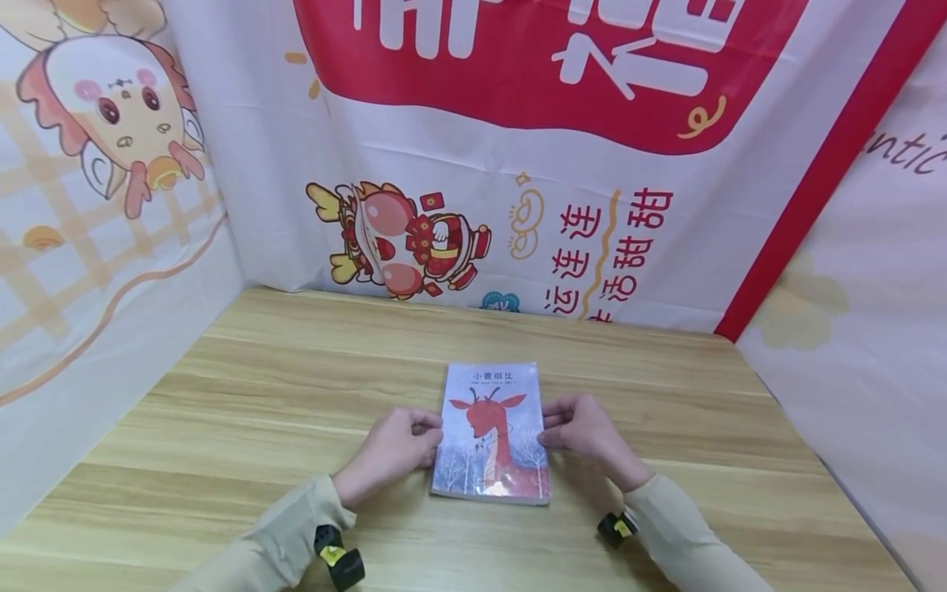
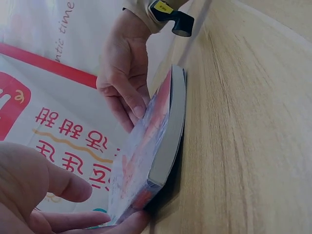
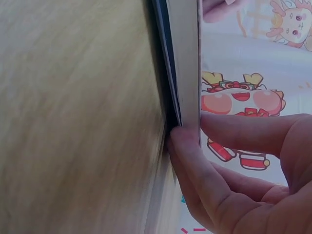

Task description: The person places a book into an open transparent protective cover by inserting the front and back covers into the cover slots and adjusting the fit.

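A paperback book (image 1: 488, 436) with a red deer on its pale blue cover lies face up between my two hands. My left hand (image 1: 399, 448) is at its left edge. In the left wrist view its fingers (image 2: 129, 224) touch the low part of the spine, while the thumb (image 2: 73, 187) stands apart from the cover. Along the opposite edge, my right hand (image 1: 584, 432) pinches the book, thumb (image 3: 234, 131) at the cover and fingertips at the page edge (image 3: 185, 63). A dark gap shows beneath the book there.
The book is on a wood-grain table (image 1: 296, 378). Behind it hangs a white cloth (image 1: 266, 189) with red lettering and cartoon figures; printed cloths also close off both sides. A black device (image 1: 340, 559) with a yellow label is strapped to each wrist.
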Demonstrator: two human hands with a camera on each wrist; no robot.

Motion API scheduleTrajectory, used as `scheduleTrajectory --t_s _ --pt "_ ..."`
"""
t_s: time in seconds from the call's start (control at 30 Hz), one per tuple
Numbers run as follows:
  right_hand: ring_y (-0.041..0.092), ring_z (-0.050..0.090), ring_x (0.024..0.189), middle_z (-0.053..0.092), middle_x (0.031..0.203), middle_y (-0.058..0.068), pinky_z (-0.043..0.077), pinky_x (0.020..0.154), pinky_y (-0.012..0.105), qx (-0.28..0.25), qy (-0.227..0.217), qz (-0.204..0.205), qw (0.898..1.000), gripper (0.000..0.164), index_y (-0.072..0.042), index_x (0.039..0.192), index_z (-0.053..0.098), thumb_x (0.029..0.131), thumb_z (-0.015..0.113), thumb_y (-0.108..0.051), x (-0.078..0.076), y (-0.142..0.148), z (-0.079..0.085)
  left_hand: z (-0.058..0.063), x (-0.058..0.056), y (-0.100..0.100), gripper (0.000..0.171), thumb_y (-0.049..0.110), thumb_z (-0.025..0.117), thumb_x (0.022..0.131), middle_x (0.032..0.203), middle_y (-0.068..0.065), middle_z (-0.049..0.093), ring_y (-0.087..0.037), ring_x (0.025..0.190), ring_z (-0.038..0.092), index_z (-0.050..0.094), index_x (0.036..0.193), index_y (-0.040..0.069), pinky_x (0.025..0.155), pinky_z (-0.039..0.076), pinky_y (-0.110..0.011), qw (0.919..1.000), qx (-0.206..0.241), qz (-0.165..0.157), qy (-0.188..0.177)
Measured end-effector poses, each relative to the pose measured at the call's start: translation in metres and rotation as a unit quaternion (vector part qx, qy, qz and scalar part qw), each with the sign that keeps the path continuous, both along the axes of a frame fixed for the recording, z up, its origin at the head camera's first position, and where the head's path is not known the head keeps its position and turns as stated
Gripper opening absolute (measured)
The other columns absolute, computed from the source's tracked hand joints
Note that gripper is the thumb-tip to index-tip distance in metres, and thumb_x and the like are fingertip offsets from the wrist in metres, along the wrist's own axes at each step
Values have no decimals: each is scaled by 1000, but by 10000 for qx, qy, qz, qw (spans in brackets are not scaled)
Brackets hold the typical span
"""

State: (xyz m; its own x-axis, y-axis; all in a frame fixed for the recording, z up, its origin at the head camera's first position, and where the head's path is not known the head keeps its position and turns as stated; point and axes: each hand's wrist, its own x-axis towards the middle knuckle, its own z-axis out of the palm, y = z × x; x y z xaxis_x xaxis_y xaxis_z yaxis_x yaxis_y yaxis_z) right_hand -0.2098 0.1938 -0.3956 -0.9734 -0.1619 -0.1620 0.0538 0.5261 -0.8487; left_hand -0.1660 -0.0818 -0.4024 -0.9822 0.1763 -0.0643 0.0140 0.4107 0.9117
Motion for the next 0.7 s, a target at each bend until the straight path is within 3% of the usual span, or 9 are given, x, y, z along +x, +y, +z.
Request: scheduleTrajectory --t_s 0.33,0.47,0.7 --pt "17 64 82 68 88 6 52 73 29 281 97 -40 9996 33 1 105 68 73 77 -2 0 1 3 2 1 0 39 14 59 89 79 -8 62 -20 64 60 57 121 -8 64 52 -31 9997 -129 -186 50" --pt "18 65 81 68 87 8 53 72 29 46 208 -49 9998 32 3 104 67 74 75 -2 1 3 3 4 2 1 38 14 59 90 79 -9 62 -20 64 60 57 120 -8 62 51 -29 9995 -210 -165 145" --pt "20 65 77 67 87 12 55 67 32 -301 143 -154 9993 36 8 107 64 73 75 2 -1 5 4 8 1 1 32 14 61 89 109 -12 64 -18 90 61 62 116 -4 81 50 -31 9959 -619 -126 645"
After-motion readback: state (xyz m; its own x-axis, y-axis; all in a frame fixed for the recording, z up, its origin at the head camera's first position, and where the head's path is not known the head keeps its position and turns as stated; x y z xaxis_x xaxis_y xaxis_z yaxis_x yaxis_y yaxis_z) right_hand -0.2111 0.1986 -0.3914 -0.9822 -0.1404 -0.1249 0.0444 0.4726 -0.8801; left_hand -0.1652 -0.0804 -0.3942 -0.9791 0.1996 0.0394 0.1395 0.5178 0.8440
